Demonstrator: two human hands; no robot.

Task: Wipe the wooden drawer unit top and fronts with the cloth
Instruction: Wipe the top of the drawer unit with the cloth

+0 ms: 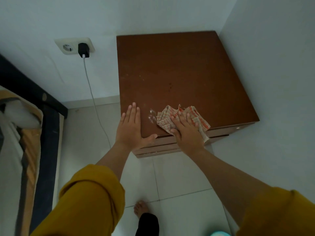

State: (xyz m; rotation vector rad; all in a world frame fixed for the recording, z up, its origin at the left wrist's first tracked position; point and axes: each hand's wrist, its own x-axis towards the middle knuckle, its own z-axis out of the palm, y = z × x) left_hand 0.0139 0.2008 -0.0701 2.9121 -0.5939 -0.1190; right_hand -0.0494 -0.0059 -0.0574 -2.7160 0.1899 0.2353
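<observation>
Two hands work on the drawer unit (179,74), which stands in the corner of the room, with a wall socket (74,46) and its hanging cable (95,103) to the left of it. The left hand (132,126) lies flat and open at the front left corner of the top, holding nothing; the thumb hooks over the front edge. It seems to steady the unit. Just to its right there is a white powdery smear (152,115) on the wood. The cloth (183,119), checked in orange and white, lies crumpled near the front edge, and the right hand (185,129) presses on it with spread fingers rather than closing around it. To do this step well, I think the cloth should sweep left across the smear with even pressure, then cover the back of the top, and the fronts (162,147) afterwards.
</observation>
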